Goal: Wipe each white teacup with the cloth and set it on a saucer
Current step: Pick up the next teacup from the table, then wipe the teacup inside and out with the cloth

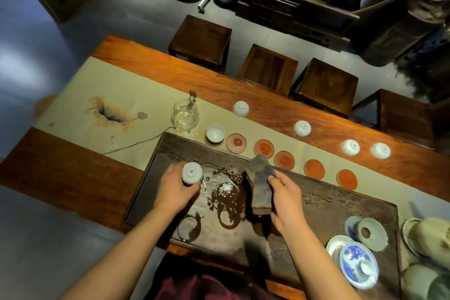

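My left hand grips a white teacup turned bottom up, over the left part of the dark tea tray. My right hand holds a folded grey-brown cloth above the tray's middle, apart from the cup. One white teacup stands upright on the leftmost saucer. Several empty red saucers run rightward in a row, from one to the last. Several more white teacups lie upside down behind them, such as one and another.
Wet rings and puddles mark the tray. A glass pitcher with a cord stands at the tray's far left corner. Blue-and-white and celadon lids and dishes crowd the tray's right end. Wooden stools line the table's far side.
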